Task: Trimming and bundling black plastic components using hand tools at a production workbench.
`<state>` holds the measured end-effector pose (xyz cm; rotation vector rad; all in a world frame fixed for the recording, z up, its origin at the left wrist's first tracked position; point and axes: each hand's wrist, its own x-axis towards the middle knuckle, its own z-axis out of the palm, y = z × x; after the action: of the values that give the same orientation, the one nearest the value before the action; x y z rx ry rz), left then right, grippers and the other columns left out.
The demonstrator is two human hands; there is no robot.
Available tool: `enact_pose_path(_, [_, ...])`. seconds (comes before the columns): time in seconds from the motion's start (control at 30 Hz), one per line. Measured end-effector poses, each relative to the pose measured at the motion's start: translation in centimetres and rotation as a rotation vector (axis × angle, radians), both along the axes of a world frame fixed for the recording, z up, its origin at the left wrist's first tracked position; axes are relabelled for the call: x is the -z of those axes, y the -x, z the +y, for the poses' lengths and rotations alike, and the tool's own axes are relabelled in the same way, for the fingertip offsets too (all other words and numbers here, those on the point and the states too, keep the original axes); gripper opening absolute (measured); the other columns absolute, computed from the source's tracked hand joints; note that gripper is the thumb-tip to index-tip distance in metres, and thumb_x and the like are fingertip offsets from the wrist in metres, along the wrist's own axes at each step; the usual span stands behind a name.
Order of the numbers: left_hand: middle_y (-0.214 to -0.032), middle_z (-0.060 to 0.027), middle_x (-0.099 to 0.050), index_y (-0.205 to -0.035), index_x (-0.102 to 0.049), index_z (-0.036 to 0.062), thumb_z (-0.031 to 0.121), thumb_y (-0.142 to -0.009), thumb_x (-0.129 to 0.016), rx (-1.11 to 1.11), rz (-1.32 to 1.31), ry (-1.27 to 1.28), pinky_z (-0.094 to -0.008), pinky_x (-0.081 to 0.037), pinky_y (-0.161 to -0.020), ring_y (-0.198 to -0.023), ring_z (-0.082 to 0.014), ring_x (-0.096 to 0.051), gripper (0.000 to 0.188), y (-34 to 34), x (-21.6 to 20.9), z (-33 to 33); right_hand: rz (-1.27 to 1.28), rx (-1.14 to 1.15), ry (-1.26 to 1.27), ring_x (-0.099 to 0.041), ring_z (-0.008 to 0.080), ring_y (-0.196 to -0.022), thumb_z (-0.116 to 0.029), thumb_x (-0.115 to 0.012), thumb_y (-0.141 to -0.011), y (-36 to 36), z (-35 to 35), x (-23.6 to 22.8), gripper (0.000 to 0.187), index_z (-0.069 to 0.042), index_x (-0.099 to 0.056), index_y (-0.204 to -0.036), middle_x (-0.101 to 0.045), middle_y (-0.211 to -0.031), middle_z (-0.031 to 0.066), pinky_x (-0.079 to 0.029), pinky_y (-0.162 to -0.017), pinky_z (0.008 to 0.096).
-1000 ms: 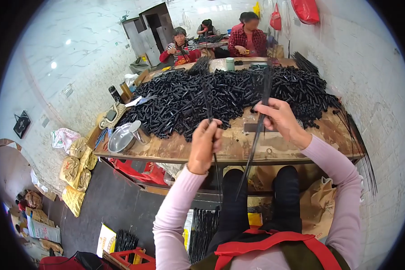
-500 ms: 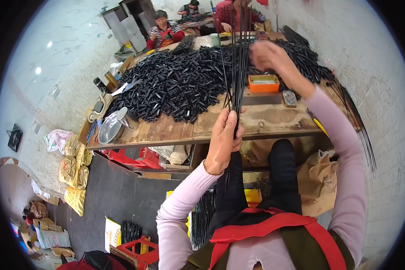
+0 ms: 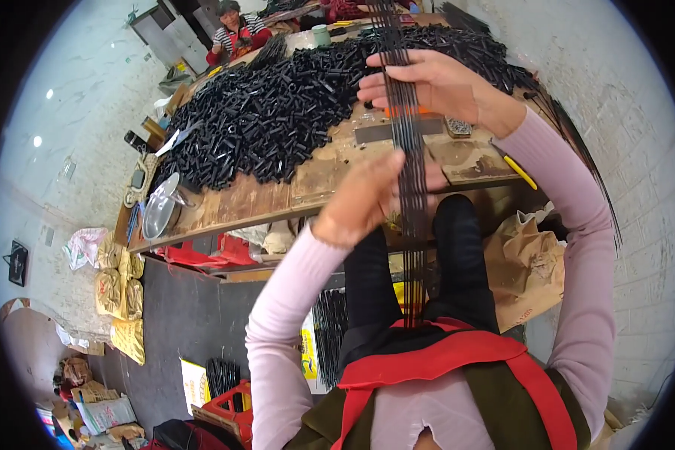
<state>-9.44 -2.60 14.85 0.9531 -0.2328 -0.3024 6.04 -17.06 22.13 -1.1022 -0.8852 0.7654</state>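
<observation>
A bundle of long thin black rods (image 3: 411, 247) stands nearly upright in front of me, its lower ends by my lap. My left hand (image 3: 371, 191) is around the bundle at mid-height, thumb on the near side; motion smears its fingers. Higher up, my right hand (image 3: 431, 86) lies against the rods with its fingers stretched out past their left side. Beyond the hands, a large heap of short black tube-like pieces (image 3: 255, 120) covers much of the wooden table (image 3: 307, 191).
An orange box (image 3: 416, 111) is partly hidden behind the rods. A small tin (image 3: 459, 127) and a yellow-handled tool (image 3: 519, 171) lie to the right. A metal bowl (image 3: 161, 208) stands at the table's left corner. Across the table sits a person (image 3: 236, 34). Brown paper (image 3: 529, 262) lies under the table's right.
My right hand has come left onto the rods, its fingers stretched out. The bundle now reaches lower, towards my lap, and its rods are more evenly gathered. The view has shifted.
</observation>
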Motion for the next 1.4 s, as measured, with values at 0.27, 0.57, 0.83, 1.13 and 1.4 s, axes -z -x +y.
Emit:
enact_pose_path(0.27, [-0.117,-0.0216,-0.063,-0.125,-0.049,-0.0108,0.025,-0.104,-0.040,-0.133,-0.024,-0.064,-0.0390,-0.054,-0.091,-0.107,-0.0271,-0.064,0.042,-1.0,-1.1,-1.0,-0.019,0.019,0.014,-0.061,0.0273,-0.113,-0.019,-0.051,-0.100,0.4,-1.0,0.1,0.040,0.003,-0.046,-0.133,-0.060,-0.122,0.0186,-0.049,-0.100,0.0383])
enact_pose_path(0.57, [-0.122,-0.0226,-0.059,-0.129,-0.045,-0.0103,0.026,-0.104,-0.040,-0.101,0.050,-0.062,-0.0401,-0.051,-0.098,-0.113,-0.0297,-0.061,0.044,0.5,-1.1,-1.3,0.013,-0.027,0.067,-0.059,0.0276,-0.117,-0.021,-0.055,-0.098,2.2,-2.2,0.7,0.043,0.004,-0.048,-0.132,-0.060,-0.122,0.0172,-0.047,-0.102,0.0384])
enact_pose_path(0.83, [-0.122,-0.0206,-0.059,-0.127,-0.047,-0.0112,0.025,-0.104,-0.041,-0.149,0.074,-0.047,-0.0360,-0.051,-0.098,-0.112,-0.0256,-0.061,0.043,2.3,-1.2,-2.4,0.004,-0.033,0.115,-0.059,0.0268,-0.118,-0.018,-0.054,-0.098,3.6,-2.5,0.4,0.041,0.003,-0.046,-0.134,-0.060,-0.123,0.0164,-0.048,-0.102,0.0374])
enact_pose_path(1.13, [-0.116,-0.0190,-0.063,-0.123,-0.050,-0.0107,0.019,-0.103,-0.045,-0.223,-0.016,-0.190,-0.0348,-0.054,-0.092,-0.104,-0.0249,-0.065,0.036,1.6,-1.3,-1.9,-0.021,-0.035,0.106,-0.058,0.0238,-0.118,-0.018,-0.054,-0.098,4.0,-2.1,0.6,0.042,0.004,-0.047,-0.133,-0.059,-0.126,0.0171,-0.046,-0.104,0.0355])
enact_pose_path(1.4, [-0.116,-0.0191,-0.063,-0.125,-0.048,-0.0105,0.023,-0.105,-0.041,-0.146,0.018,-0.100,-0.0350,-0.053,-0.093,-0.108,-0.0247,-0.063,0.040,2.7,-1.1,-1.3,0.002,-0.059,0.120,-0.058,0.0243,-0.118,-0.017,-0.051,-0.100,5.5,-1.9,0.5,0.038,0.005,-0.049,-0.131,-0.059,-0.126,0.0177,-0.046,-0.104,0.0352])
